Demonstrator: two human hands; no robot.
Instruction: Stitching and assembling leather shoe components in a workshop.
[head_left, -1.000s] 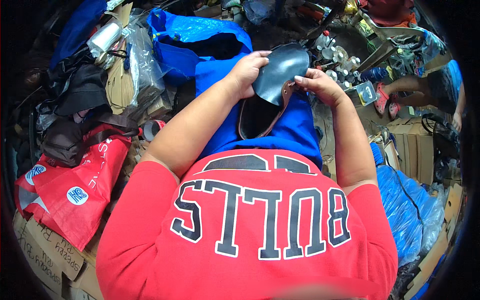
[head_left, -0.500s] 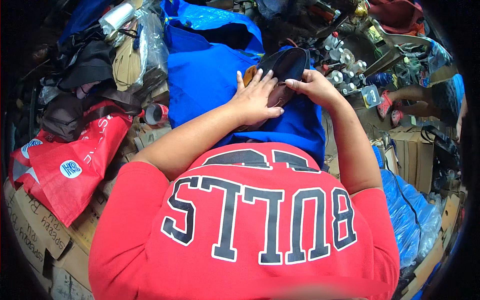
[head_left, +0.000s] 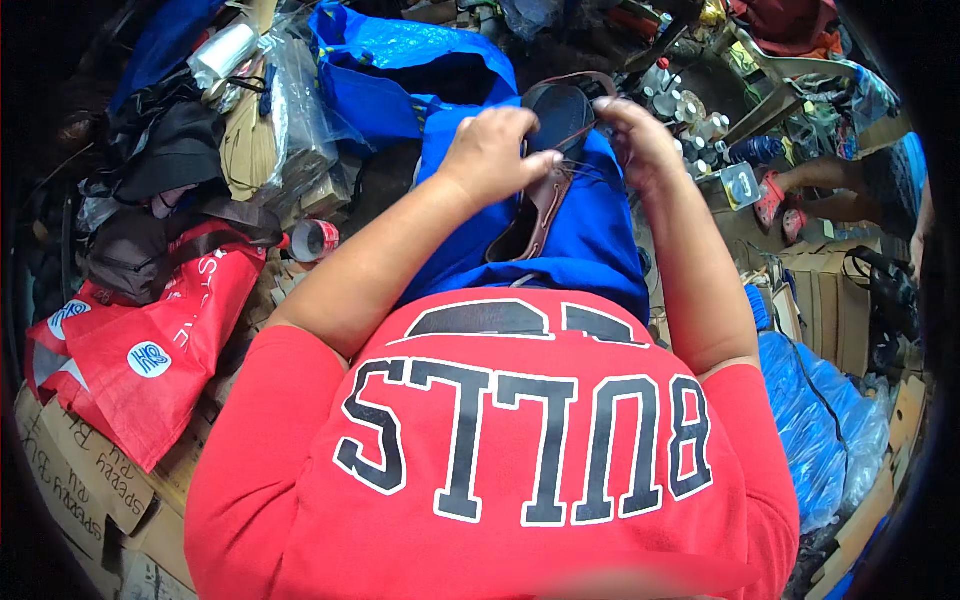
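Note:
A brown leather shoe [head_left: 541,213] with laces lies across the blue cloth [head_left: 597,225] on my lap, toe end hard to make out. Beyond it, between my hands, is a dark oval sole or insole [head_left: 559,112] with a brown strip along its far edge. My left hand [head_left: 492,158] hovers at its left side, fingers bent and thumb apart, with nothing visible in it. At the right edge is my right hand [head_left: 640,145], its fingers partly smeared by motion, so a hold cannot be made out. Thin dark threads or lace ends show between the hands.
A blue bag [head_left: 415,50] gapes beyond my lap. On the left are a red bag [head_left: 190,320], a black cap [head_left: 170,140] and cardboard. Several bottles [head_left: 690,115] stand at the far right, near another person's legs in red clogs [head_left: 769,205]. Blue plastic [head_left: 810,430] lies near right.
My left hand has lifted off the shoe, where it lay flat, and curled its fingers. The right hand has shifted up and its thumb has left the shoe. More of the brown shoe shows.

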